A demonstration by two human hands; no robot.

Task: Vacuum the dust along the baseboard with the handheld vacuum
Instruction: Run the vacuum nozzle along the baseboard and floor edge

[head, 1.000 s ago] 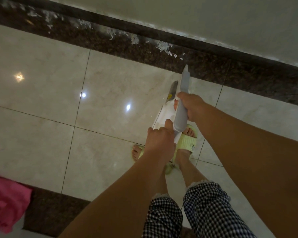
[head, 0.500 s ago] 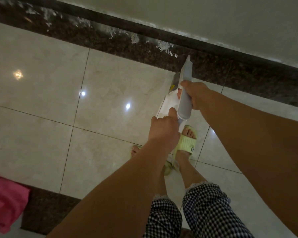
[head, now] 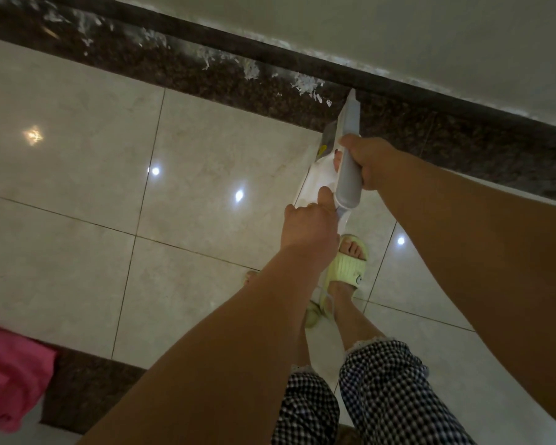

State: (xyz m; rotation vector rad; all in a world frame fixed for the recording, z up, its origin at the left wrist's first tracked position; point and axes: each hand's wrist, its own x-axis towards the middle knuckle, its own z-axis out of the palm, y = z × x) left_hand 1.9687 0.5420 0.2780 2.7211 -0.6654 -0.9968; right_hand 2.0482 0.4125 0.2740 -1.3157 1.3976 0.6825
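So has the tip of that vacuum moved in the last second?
Yes. The vacuum's nozzle tip has gone forward across the dark floor border to the baseboard, beside the white debris.

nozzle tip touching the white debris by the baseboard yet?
Apart. Head view: the vacuum nozzle tip sits just right of the nearest white debris, with dark floor border showing between them.

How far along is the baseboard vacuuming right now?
Done: the dark strip right of the nozzle tip looks free of white debris, though the light is dim. In hand: the right hand grips the handheld vacuum and the left hand holds its rear, with the tip at the baseboard. Left: white debris lies scattered leftward along the strip.
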